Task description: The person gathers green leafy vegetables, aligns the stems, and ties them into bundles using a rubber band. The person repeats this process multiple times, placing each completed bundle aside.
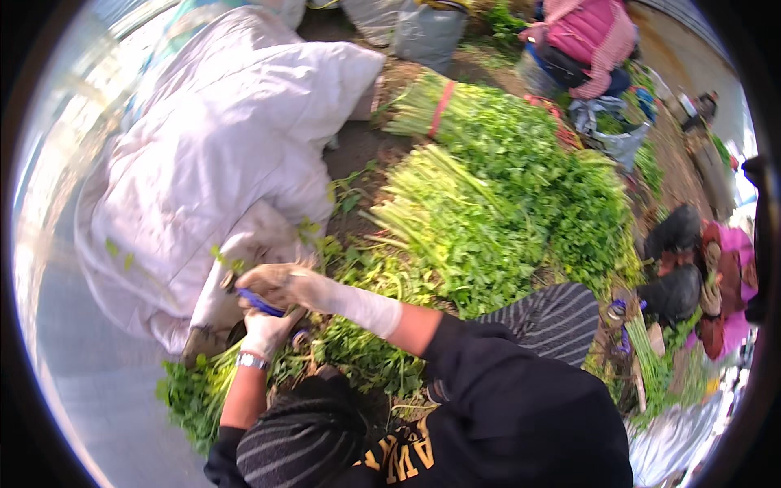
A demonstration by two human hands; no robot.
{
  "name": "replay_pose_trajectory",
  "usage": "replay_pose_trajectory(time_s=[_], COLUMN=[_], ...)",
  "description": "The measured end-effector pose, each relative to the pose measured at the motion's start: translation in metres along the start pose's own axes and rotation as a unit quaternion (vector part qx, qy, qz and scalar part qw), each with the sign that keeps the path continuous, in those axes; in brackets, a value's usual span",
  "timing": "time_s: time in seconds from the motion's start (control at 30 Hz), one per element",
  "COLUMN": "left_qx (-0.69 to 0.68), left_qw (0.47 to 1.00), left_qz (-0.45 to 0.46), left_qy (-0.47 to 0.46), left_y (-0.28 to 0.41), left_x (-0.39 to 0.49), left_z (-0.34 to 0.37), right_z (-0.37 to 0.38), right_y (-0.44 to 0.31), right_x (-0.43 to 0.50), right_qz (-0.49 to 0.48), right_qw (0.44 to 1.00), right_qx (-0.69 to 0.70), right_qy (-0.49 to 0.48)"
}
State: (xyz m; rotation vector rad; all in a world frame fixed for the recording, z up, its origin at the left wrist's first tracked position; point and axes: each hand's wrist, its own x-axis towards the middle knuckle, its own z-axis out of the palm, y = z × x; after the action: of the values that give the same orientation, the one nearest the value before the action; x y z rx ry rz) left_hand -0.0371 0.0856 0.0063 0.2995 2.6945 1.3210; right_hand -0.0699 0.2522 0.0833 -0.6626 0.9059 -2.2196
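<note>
My right hand [277,287], in a soiled white glove, is curled around a blue-purple band or tape [259,303] at the lower left. Just below it, and touching or nearly touching the band, is my left hand [266,332], also gloved, with a watch at the wrist. Its fingers are partly hidden. A bunch of leafy celery-like greens [204,390] lies beside and under my left forearm, its stalks pointing towards that hand. A small roll [301,338] with a blue edge sits right of the left hand.
A large pile of greens [488,226] lies ahead, one bunch bound by a red band [442,110]. A pale quilted cover [219,152] spreads at left. Sacks [427,36] stand at the top. One person in pink [586,36] is at upper right, another person's boots [671,293] at right.
</note>
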Motion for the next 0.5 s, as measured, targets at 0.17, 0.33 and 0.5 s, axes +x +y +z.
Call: replay_pose_trajectory(time_s=[0.17,0.33,0.5], left_qx=[0.264,0.265,0.259], left_qw=[0.956,0.949,0.95], left_qz=[-0.108,-0.138,-0.145], left_qy=[-0.074,-0.1,-0.099], left_y=[0.034,0.034,0.036], left_x=[0.009,0.009,0.008], left_z=[-0.017,-0.018,-0.018], right_z=[0.029,0.016,0.04], right_y=[0.014,0.045,0.031], right_x=[-0.102,-0.115,-0.1], right_qz=[0.153,0.222,0.015], right_qw=[0.95,0.936,0.95], right_qx=[-0.082,-0.118,-0.092], right_qy=[0.258,0.245,0.299])
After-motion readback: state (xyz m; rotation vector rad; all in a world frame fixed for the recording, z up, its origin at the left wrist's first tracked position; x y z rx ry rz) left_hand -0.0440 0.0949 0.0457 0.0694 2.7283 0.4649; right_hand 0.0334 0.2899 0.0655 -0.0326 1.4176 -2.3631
